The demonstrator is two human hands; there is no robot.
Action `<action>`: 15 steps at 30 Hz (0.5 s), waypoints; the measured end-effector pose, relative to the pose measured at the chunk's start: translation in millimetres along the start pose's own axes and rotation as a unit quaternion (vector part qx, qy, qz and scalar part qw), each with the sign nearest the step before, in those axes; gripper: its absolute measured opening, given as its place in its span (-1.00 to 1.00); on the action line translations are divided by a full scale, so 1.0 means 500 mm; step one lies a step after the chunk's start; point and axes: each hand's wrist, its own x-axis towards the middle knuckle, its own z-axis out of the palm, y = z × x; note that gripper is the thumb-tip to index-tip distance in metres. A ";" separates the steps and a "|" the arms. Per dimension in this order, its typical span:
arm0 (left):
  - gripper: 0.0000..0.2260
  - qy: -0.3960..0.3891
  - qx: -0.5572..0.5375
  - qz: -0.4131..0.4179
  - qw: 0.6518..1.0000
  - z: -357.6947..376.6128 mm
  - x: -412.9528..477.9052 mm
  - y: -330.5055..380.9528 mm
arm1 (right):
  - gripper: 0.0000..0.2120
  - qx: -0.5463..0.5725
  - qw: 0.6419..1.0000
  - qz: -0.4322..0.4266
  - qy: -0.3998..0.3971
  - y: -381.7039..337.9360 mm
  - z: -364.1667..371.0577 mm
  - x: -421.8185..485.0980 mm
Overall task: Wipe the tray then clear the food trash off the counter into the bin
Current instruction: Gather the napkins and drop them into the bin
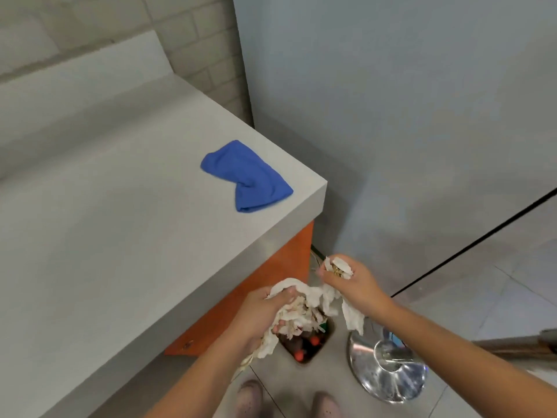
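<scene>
Handling: food trash (304, 309) looks light, limp and crumbly; best kept bunched, cupped from below.
Left hand (259, 315): fingers curled round the bigger wad.
Right hand (349, 282): pinches a smaller wad.
Where: above the bin (331, 330), beside the counter (120, 221).
Textures: crumpled paper; soft blue cloth (247, 176); smooth counter.

Premises appear to be a kitchen or food-service area. A long grey counter (120, 221) on an orange cabinet (271, 282) stands against a tiled wall (205, 64), with a blue cloth (247, 176) lying on it. A bin (332, 328) of rubbish and a chrome stool base (388, 366) stand on the tiled floor (482, 303).
</scene>
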 end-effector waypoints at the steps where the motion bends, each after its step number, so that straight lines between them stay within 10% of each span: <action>1: -0.76 0.012 0.014 -0.012 1.000 0.006 0.037 -0.024 | -0.94 -0.006 1.000 0.006 0.002 0.036 -0.010 0.011; 10: -0.59 0.102 0.063 -0.068 0.990 0.062 0.410 -0.274 | -0.51 0.066 0.994 0.062 0.057 0.446 -0.027 0.123; 15: -0.74 0.122 0.082 -0.036 0.988 0.084 0.603 -0.426 | -0.69 0.099 0.991 0.070 0.064 0.641 -0.026 0.189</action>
